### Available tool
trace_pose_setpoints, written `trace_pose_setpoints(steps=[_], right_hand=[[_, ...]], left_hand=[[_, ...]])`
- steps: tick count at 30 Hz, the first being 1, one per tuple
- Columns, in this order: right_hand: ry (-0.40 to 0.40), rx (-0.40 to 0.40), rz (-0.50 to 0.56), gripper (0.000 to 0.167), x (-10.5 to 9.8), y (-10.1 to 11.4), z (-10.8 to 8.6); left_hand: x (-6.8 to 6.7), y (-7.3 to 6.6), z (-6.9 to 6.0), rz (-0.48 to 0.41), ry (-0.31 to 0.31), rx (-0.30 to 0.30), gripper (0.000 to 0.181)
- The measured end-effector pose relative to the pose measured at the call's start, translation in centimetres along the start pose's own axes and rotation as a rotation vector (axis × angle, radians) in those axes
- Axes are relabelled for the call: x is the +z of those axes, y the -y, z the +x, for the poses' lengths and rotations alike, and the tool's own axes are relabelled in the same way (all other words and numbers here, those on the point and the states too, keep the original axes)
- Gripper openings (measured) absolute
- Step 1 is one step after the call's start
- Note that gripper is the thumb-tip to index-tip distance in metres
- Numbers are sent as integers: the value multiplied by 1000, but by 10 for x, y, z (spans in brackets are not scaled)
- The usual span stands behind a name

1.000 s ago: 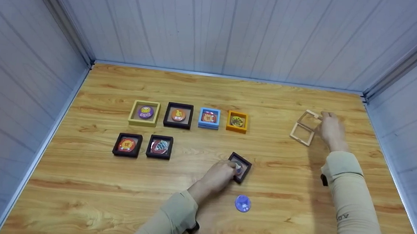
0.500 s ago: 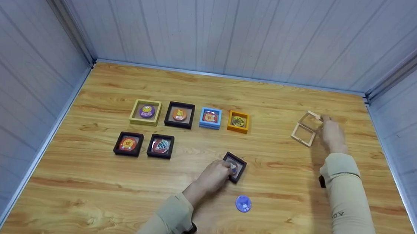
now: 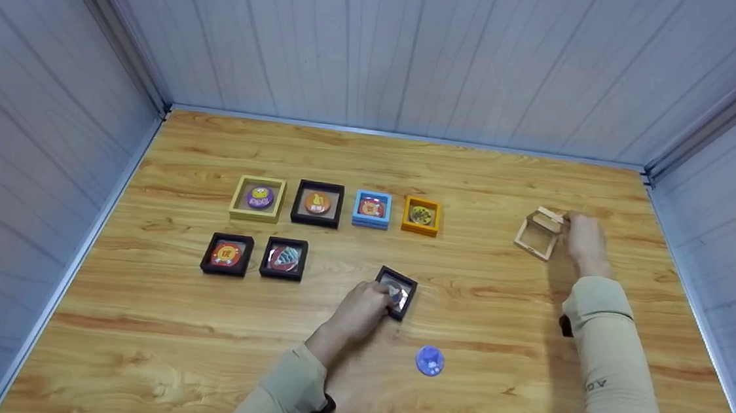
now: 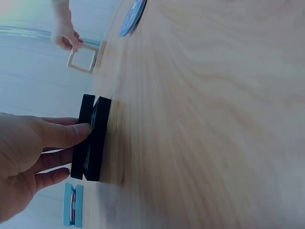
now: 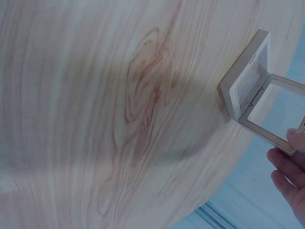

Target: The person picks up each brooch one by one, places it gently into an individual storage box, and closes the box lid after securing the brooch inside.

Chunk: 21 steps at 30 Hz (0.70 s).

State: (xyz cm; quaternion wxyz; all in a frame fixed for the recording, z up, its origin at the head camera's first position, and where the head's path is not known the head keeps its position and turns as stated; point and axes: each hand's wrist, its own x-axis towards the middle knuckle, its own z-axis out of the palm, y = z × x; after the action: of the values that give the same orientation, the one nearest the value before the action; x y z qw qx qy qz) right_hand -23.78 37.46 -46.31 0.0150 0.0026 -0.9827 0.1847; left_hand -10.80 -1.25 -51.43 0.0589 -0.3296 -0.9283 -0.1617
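Observation:
My left hand (image 3: 360, 311) pinches a small black display frame (image 3: 402, 293) with a round badge inside, low over the wood table. In the left wrist view, the thumb and fingers (image 4: 55, 164) grip one side of this black frame (image 4: 98, 138), its two halves parted by a narrow gap. At the right, my right hand (image 3: 585, 240) holds the raised half of a hinged beige frame (image 3: 535, 240). The right wrist view shows the thumb and fingers (image 5: 286, 188) on a corner of that beige frame (image 5: 274, 112); its other half lies on the table, with clear film in both halves.
A loose purple round badge (image 3: 429, 360) lies near the front. Behind stand a yellow frame (image 3: 233, 204), a black frame (image 3: 296, 202), a blue frame (image 3: 370, 222) and an orange frame (image 3: 436, 220). Two more black frames sit front left. Panel walls (image 3: 380, 50) enclose the table.
My left hand has slid the black frame leftward. My right hand has tilted the beige frame's far half up from nearly flat. The purple badge stays put.

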Motion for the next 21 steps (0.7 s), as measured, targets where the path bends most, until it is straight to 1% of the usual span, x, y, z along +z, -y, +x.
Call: trace_pose_setpoints(steps=[5,8,12,16,21], right_hand=[[-54,-51,13,18,5,-2,-5],[-59,-58,50,19,7,-2,-9],[-80,-81,73,19,9,-3,-13],[-136,-130,43,17,11,-2,-18],[-166,-157,37,16,15,1,-26]], left_hand=[[-2,6,-4,-10,4,-34,17],[-4,9,-6,-23,1,-46,16],[-7,14,-8,-43,-3,-74,13],[-9,19,-10,-54,-12,-108,11],[-11,25,-11,-74,1,-148,11]])
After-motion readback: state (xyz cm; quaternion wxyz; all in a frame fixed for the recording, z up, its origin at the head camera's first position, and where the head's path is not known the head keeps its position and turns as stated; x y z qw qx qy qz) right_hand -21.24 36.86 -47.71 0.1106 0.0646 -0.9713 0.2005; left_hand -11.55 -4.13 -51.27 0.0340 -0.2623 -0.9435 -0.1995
